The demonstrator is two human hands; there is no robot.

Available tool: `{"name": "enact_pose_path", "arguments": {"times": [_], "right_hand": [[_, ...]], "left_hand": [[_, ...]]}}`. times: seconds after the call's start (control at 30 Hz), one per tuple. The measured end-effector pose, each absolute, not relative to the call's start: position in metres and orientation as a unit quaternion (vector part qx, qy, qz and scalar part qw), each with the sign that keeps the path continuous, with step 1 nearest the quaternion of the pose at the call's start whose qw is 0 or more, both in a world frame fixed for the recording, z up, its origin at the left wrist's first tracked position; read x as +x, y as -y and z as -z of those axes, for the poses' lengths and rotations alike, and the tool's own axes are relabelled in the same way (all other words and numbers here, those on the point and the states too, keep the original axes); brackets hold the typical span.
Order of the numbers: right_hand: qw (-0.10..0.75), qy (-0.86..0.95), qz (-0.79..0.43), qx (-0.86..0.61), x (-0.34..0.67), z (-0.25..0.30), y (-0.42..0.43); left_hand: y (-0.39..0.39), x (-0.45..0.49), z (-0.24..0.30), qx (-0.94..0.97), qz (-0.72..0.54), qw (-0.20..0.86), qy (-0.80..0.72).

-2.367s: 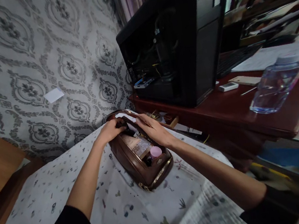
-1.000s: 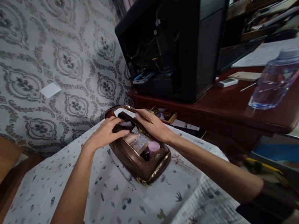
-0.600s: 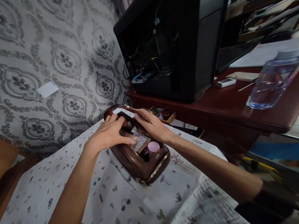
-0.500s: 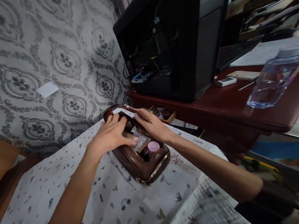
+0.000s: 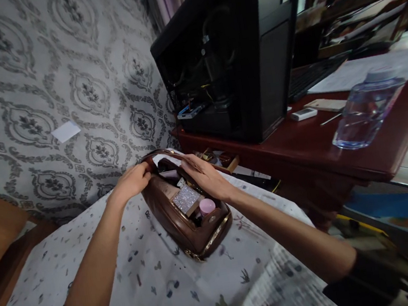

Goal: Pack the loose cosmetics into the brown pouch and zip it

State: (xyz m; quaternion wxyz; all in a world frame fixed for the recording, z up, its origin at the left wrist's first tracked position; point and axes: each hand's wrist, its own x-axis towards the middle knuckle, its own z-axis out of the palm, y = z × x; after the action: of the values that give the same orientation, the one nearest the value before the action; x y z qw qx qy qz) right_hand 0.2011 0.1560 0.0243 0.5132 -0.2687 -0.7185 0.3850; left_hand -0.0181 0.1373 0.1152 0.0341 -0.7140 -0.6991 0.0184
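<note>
A brown leather handbag [image 5: 167, 218] lies with its gold zipper open and its top gaping. Inside it are a glittery silver box [image 5: 186, 199] and a small jar with a pink lid [image 5: 207, 206]. My left hand [image 5: 131, 183] holds the far left edge of the bag, fingers curled at the strap's base. On the opposite side, my right hand [image 5: 207, 177] grips the bag's right rim, with its fingers running along it; part of the grip is hidden. The strap [image 5: 168, 153] arches over the far end.
The bag rests on a white patterned cloth [image 5: 163, 295]. At right is a dark red desk [image 5: 375, 159] bearing a black computer case [image 5: 278, 61] and a clear bottle [image 5: 363, 113]. A drawer [image 5: 234, 163] stands partly out beneath it. Patterned wallpaper [image 5: 38, 161] rises behind.
My left hand has come out of the bag's opening and moved left to its outer edge, uncovering the glittery box. My right hand stays at the right rim.
</note>
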Motion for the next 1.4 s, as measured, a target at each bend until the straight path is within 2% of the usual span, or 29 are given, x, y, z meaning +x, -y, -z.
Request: {"name": "enact_pose_path", "arguments": {"times": [0.2,0.37,0.5,0.6,0.73,0.87,1.13,1.2,1.33,1.4], "right_hand": [[0.511,0.723,-0.377,-0.272,0.201,-0.024,-0.157],[0.52,0.709,-0.384,-0.28,0.202,-0.024,-0.157],[0.534,0.688,-0.407,-0.275,0.201,-0.025,-0.157],[0.553,0.667,-0.422,-0.267,0.2,-0.025,-0.158],[0.574,0.639,-0.433,-0.275,0.2,-0.024,-0.159],[0.58,0.627,-0.436,-0.285,0.201,-0.024,-0.159],[0.597,0.619,-0.409,-0.306,0.203,-0.022,-0.162],[0.589,0.625,-0.409,-0.309,0.203,-0.022,-0.163],[0.576,0.646,-0.403,-0.297,0.203,-0.024,-0.16],[0.573,0.65,-0.402,-0.297,0.204,-0.025,-0.158]], "left_hand": [[-0.173,-0.025,-0.09,-0.686,-0.047,0.008,0.726],[-0.177,-0.028,-0.094,-0.684,-0.04,-0.008,0.728],[-0.154,-0.013,-0.103,-0.69,0.013,0.053,0.722],[-0.131,0.01,-0.106,-0.753,0.071,0.077,0.65],[-0.116,0.034,-0.108,-0.858,0.078,0.035,0.506],[-0.118,0.035,-0.105,-0.866,0.055,0.029,0.496],[-0.142,0.043,-0.096,-0.857,0.129,-0.101,0.489],[-0.143,0.05,-0.092,-0.85,0.112,-0.123,0.5],[-0.141,0.057,-0.09,-0.845,0.031,-0.071,0.529],[-0.142,0.052,-0.095,-0.854,0.002,-0.087,0.513]]}}
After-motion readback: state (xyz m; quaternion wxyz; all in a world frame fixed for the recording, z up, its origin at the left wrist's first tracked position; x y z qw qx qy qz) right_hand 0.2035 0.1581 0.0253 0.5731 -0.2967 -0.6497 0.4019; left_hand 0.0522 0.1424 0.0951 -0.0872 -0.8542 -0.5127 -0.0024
